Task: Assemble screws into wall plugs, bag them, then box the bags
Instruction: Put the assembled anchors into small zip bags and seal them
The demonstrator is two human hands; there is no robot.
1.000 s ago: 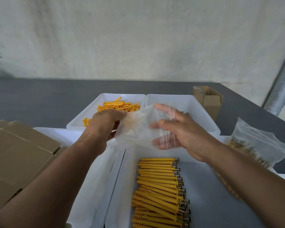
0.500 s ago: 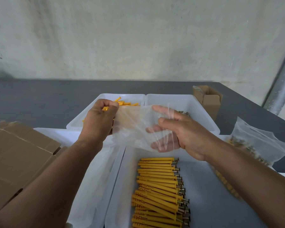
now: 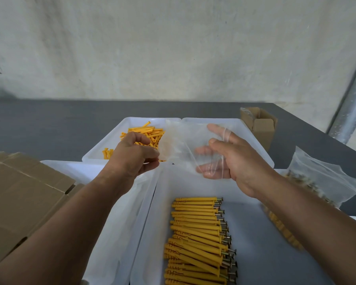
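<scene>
Left hand pinches left edge of clear plastic bag. Right hand grips other side, thumb on front film, fingers showing through from behind; likely spreading mouth for filling. Bag held in air just above far end of near tray, close to assembled screw-and-plug sets lined up heads one way, handy for grabbing in bunch. Loose yellow wall plugs sit in far-left tray. Filled bag set aside at right; small open carton beyond, probably for boxing.

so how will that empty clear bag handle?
Likely floppy: the bag hangs crumpled between the left hand and right hand. Probably very light: thin film, skin showing through. Possibly slippery, given its gloss.
</scene>
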